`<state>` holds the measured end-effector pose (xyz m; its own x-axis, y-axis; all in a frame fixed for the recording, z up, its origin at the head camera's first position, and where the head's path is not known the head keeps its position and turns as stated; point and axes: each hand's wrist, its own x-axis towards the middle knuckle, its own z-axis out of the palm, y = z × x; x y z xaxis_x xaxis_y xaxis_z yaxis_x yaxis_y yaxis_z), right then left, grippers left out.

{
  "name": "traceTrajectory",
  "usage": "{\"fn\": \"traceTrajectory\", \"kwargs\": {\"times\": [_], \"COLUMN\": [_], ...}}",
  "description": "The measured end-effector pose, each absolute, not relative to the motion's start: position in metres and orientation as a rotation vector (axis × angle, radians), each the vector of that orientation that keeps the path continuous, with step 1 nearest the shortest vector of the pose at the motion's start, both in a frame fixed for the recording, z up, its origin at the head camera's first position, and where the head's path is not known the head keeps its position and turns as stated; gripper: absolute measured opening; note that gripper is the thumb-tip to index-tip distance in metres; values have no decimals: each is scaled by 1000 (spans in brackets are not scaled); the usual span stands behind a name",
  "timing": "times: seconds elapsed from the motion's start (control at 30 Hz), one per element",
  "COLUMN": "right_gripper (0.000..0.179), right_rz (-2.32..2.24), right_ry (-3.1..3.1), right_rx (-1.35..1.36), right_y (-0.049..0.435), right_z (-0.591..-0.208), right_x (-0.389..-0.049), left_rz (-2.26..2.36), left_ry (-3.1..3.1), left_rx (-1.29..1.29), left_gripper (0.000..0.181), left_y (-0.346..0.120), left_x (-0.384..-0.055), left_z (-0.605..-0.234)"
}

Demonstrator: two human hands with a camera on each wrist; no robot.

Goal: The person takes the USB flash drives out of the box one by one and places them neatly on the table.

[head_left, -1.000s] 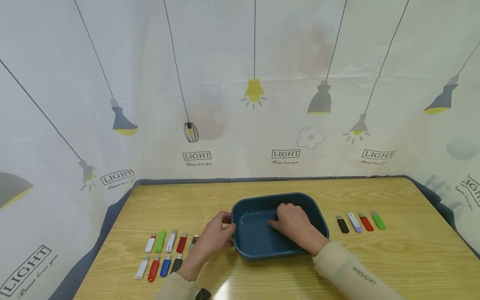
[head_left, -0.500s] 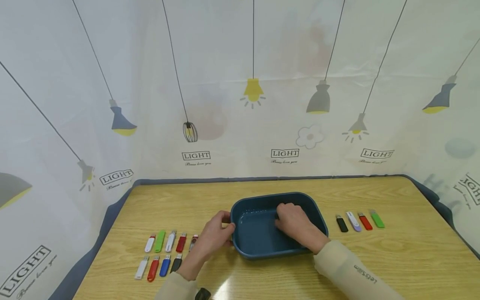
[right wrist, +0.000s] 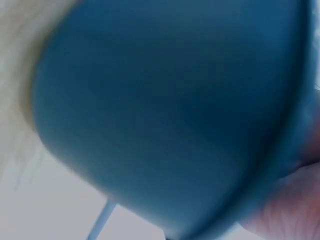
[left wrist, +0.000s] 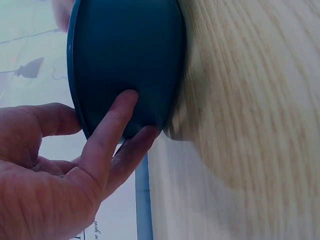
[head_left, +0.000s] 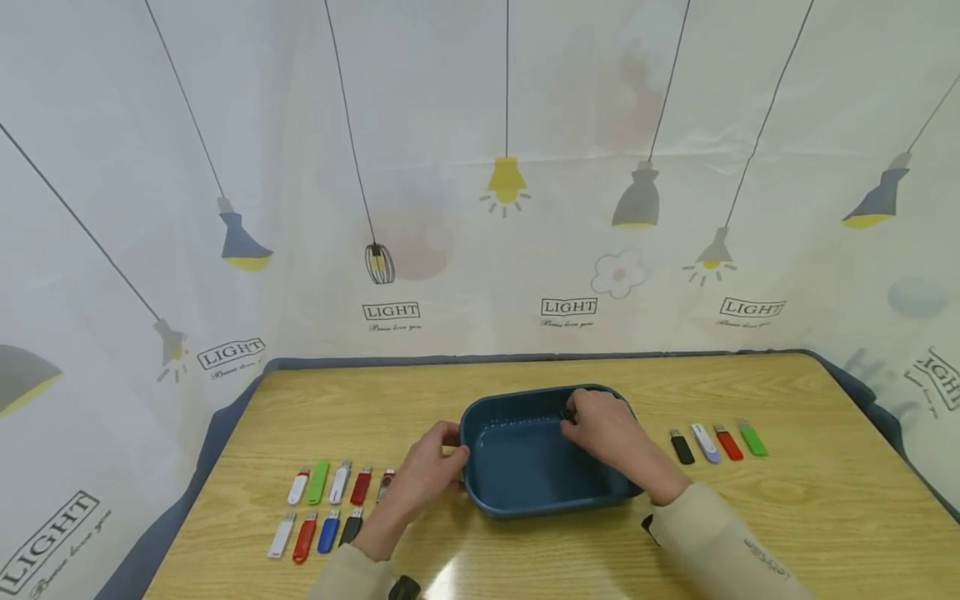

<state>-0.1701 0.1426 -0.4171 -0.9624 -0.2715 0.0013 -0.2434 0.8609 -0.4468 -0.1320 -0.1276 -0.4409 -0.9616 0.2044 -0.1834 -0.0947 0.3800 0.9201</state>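
A dark blue rectangular plastic bin [head_left: 543, 505] stands mid-table. At its left end my left hand [head_left: 429, 465] holds the rim; in the left wrist view, fingers [left wrist: 111, 131] of that hand press the outer wall. Inside the bin's right half is my right hand [head_left: 606, 427], its fingers curled and its thumb near them. A small dark thing [head_left: 567, 413] shows at those fingertips, mostly covered, so its kind is unclear. In the right wrist view the bin's wall [right wrist: 150, 115] hides most of the right hand [right wrist: 292, 205].
To the right lie a black USB stick [head_left: 682, 447], a white and purple one [head_left: 706, 443], a red one [head_left: 728, 442] and a green one [head_left: 752, 437]. Two rows of USB sticks, including a blue one [head_left: 328, 532], lie left, partly behind the left arm. A printed curtain [head_left: 480, 275] surrounds the table.
My right hand has lifted slightly and shifted right within the bin, and the small dark thing now shows at its fingertips. The left hand stays at the rim.
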Motion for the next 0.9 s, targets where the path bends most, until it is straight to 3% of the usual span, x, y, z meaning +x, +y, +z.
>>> {"fn": "traceTrajectory", "kwargs": {"times": [0.1,0.23,0.9], "right_gripper": [11,23,36], "right_rz": [-739,-782,-744], "right_ry": [2953,2941,3059], "right_rx": [-404,-392,-207], "right_y": [153,164,277], "right_z": [-408,-397,-386], "right_x": [-169,-167,-159], "left_rz": [1627,1628,1607], "left_ry": [2360,2354,2387], "left_rx": [103,100,103], "left_gripper": [38,38,38], "left_y": [-127,-128,-124], "left_x": [-132,-132,-132], "left_z": [-441,-440,-441]}}
